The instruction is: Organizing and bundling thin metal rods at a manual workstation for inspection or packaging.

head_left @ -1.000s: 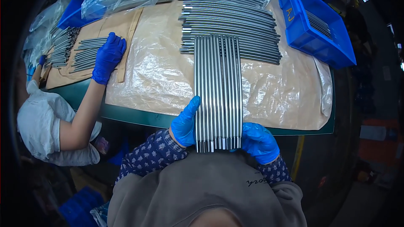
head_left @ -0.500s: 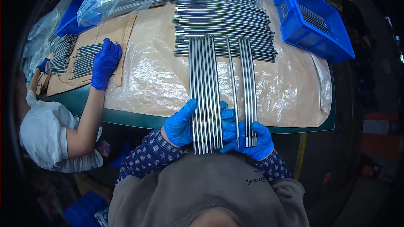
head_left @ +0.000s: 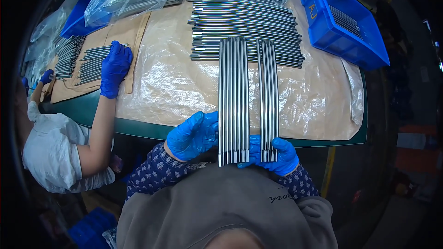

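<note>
Head view: left hand [head_left: 193, 134] cups the near ends of the wider rod bundle [head_left: 233, 97], fingers curled against its side; right hand [head_left: 277, 154] grips the narrower rod group [head_left: 267, 97] from beneath, both overhanging the desk's [head_left: 138, 127] near edge, likely to square the ends. Blue bin [head_left: 344, 23] at the far right corner holds a few rods; stacked rods [head_left: 244, 23] lie crosswise along the far edge.

Blue gloves [head_left: 194, 134], silver-grey rods [head_left: 233, 97], blue bin [head_left: 344, 23], dark-green table [head_left: 138, 128]
</note>
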### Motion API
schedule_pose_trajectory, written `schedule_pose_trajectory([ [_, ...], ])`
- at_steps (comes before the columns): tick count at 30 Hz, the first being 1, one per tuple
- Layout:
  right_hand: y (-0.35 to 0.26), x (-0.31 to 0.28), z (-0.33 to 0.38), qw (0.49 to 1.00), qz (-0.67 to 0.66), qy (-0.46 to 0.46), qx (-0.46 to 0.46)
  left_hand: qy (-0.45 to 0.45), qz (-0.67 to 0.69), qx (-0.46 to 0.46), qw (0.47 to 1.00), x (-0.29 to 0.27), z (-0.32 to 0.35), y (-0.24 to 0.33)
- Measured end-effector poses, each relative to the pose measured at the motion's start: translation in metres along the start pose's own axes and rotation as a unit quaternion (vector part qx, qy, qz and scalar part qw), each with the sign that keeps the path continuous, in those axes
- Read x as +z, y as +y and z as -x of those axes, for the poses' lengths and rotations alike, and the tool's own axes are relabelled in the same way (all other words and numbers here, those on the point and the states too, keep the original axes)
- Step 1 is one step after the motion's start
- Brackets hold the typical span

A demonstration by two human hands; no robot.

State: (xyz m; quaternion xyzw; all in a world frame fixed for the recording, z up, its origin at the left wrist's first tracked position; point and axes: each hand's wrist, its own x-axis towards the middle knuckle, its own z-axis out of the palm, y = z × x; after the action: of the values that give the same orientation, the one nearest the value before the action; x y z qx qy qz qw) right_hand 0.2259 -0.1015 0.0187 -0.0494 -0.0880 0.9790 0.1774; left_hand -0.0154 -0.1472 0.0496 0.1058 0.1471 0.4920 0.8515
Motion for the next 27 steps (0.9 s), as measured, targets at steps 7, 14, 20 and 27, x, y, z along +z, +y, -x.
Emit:
schedule_pose_trajectory([
  [7, -0.004, 0.014, -0.005, 0.999, 0.037, -0.003, 0.015, 0.057, 0.077, 0.029, 0.995, -0.015, 0.005, -0.003],
  [14, -0.010, 0.025, -0.008, 0.995, 0.097, -0.004, 0.028, 0.015, 0.160, 0.025, 0.987, -0.002, -0.002, -0.006],
  [20, -0.018, 0.039, -0.008, 0.985, 0.172, 0.008, 0.003, 0.047, 0.175, 0.023, 0.983, -0.008, -0.011, -0.017],
  [27, -0.015, 0.021, -0.002, 0.985, 0.165, 0.043, 0.011, 0.020, 0.142, 0.006, 0.990, 0.004, -0.018, -0.015],
])
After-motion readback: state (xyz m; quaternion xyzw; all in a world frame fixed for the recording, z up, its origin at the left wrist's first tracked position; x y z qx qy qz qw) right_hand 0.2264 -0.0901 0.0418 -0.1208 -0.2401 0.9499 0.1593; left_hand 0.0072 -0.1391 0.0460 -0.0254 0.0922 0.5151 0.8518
